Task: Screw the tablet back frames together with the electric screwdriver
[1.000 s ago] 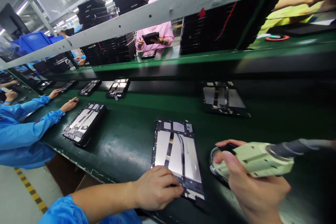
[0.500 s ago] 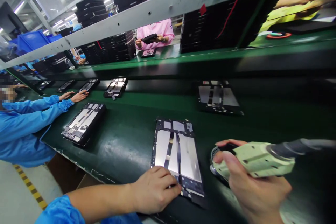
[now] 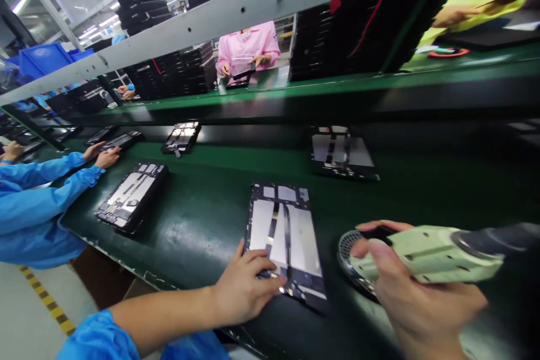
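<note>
Since the earlier frame, the left hand [image 3: 244, 287] has loosened from a curled fist into spread fingers, now pressing flat on the near left corner of the open tablet chassis [image 3: 287, 236], which sits slightly higher and more tilted in the frame than before. That chassis lies face down on the green conveyor belt [image 3: 202, 219], low and centre in the frame, its silver plates and black ribbon cables showing. The right hand [image 3: 417, 298], at the lower right, stays wrapped around the pale green electric screwdriver [image 3: 426, 253], thumb and forefinger closed on its front end. Under the tool's nose lies a round mesh dish [image 3: 350, 261], just right of the chassis and partly hidden by the hand.

A second chassis [image 3: 130, 197] rests at the left centre of the belt, and a third [image 3: 340, 152] lies further back, right of centre. At the left edge, a co-worker's blue sleeves [image 3: 37, 197] reach toward another unit [image 3: 120, 140]. In the upper centre, a person in a pink coat [image 3: 248, 48] holds a flat part beside stacked black trays [image 3: 172, 76].
</note>
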`<state>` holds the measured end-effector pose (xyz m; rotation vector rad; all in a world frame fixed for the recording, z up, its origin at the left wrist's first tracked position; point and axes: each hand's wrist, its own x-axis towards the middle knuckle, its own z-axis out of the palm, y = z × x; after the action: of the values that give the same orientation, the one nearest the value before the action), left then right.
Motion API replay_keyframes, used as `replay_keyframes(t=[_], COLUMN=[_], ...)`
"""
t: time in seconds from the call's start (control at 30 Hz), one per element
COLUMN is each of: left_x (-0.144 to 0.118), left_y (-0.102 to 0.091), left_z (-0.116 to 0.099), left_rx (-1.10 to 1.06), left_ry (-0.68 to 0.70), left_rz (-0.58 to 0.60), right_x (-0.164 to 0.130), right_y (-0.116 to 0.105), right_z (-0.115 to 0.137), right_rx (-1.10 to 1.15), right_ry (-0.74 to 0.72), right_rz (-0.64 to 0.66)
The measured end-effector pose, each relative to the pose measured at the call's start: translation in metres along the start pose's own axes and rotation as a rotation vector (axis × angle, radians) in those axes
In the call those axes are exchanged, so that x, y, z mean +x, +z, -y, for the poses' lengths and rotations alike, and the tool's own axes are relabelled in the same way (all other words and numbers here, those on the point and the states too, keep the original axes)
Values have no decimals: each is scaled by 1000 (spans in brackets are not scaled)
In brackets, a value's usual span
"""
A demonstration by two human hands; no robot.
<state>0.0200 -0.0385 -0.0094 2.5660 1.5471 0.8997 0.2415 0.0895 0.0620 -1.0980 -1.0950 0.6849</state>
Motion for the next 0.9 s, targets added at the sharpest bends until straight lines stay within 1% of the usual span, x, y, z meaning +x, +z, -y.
replay_keyframes(t=[0.03, 0.13, 0.27, 0.33, 0.47, 0.63, 0.73, 0.9], left_x=[6, 21, 28, 26, 24, 28, 29, 28], left_y=[-2, -4, 0, 0, -5, -10, -12, -12], left_z=[4, 16, 27, 27, 21, 18, 18, 18], left_rx=[-17, -17, -55, -68, -58, -62, -64, -77], left_ry=[-5, -30, -11, 6, 16, 55, 36, 10], left_rz=[19, 81, 22, 6, 23, 79, 93, 63], right_x=[1, 4, 9, 10, 8, 4, 2, 1], right_y=[1, 5, 5, 2, 1, 11, 15, 16], right_z=[1, 2, -9, -15, -23, -23, -22, -23], right_rx=[19, 88, 111, 91, 86, 162, 152, 145], right_ry=[-2, -23, -101, -112, -105, -105, -99, -114], right_rz=[12, -5, 7, 16, 29, 64, 92, 99])
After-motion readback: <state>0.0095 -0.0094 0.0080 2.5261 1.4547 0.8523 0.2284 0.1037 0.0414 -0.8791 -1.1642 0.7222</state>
